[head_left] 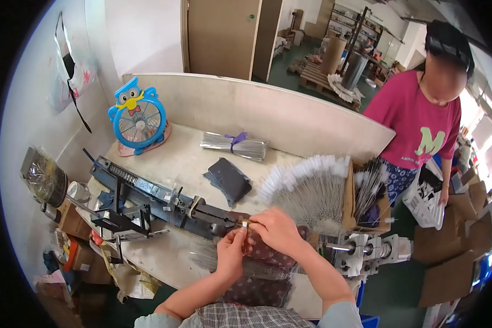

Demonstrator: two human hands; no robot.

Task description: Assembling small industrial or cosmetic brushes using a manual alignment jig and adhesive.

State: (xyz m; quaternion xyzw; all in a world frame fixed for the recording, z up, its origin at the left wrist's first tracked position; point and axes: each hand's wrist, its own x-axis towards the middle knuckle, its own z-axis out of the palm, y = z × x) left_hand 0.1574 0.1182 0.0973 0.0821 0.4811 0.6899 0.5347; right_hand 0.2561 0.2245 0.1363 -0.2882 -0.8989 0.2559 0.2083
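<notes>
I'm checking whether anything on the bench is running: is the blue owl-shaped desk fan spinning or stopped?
Stopped, as far as one picture shows: the blue fan stands upright by the wall, and its blades show distinctly through the grille, without blur.

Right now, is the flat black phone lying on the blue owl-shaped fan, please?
No, the flat black phone lies on the white table, apart from the blue owl-shaped fan.

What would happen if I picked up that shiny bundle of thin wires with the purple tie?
The wire bundle probably lifts as one bunch, since the purple tie binds its middle. Its thin ends would likely sag and splay slightly. It looks fairly light.
</notes>
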